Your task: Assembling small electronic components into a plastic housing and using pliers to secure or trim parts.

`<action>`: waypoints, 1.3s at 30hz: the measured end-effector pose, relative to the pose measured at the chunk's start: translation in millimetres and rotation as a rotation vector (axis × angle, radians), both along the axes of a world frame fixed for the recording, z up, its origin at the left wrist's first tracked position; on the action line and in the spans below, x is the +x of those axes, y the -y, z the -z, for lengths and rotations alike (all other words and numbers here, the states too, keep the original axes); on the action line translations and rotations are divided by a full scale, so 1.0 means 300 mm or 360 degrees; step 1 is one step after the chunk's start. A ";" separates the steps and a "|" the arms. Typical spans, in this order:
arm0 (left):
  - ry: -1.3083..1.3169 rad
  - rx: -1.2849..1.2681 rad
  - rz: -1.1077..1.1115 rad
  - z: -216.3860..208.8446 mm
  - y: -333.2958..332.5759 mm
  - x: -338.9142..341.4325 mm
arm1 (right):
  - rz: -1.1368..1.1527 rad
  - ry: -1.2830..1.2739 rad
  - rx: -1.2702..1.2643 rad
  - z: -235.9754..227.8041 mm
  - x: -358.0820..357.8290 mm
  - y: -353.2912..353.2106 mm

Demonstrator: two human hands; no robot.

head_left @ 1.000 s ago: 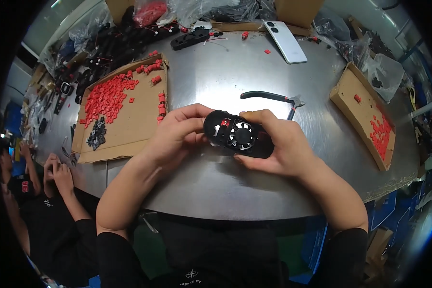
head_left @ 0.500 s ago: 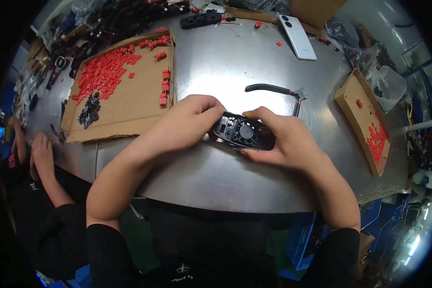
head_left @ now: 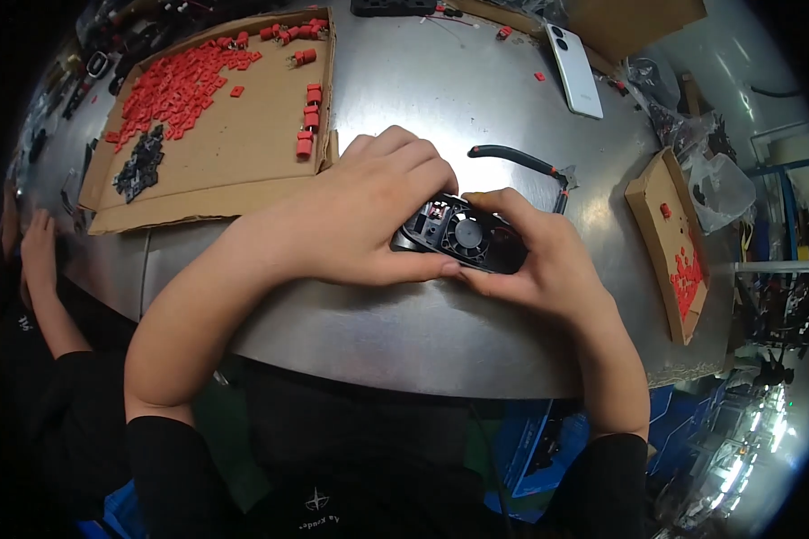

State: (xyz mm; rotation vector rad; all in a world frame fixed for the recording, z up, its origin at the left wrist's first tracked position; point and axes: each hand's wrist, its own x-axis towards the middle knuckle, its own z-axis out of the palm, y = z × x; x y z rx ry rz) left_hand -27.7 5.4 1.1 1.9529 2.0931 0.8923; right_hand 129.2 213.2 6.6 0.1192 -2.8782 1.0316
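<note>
Gripping black fan housing (head_left: 463, 238), apparently both hands closed.

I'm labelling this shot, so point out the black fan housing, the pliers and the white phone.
black fan housing (head_left: 466, 235), head view, on the round fan.
pliers (head_left: 512, 158), head view, on the dark handle.
white phone (head_left: 577, 74), head view, on its back.

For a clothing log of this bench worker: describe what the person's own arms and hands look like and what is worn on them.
Both hands are bare: no gloves, rings or watch show on the left hand or the right hand. The forearms are bare too. Black sleeves are pushed up to about the elbows on both arms, part of a black top with a small white star-shaped emblem on the chest.
</note>
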 end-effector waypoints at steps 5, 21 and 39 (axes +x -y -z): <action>-0.0094 0.0129 0.0103 0.074 -0.038 -0.032 | -0.0069 0.0040 -0.0048 -0.028 -0.005 -0.030; -0.0073 0.0389 -0.0050 0.146 -0.057 0.006 | -0.0131 0.0293 0.0163 -0.114 -0.021 0.000; -0.0047 0.0238 -0.0054 0.088 -0.031 0.029 | -0.0676 -0.0612 0.0762 -0.079 -0.922 0.542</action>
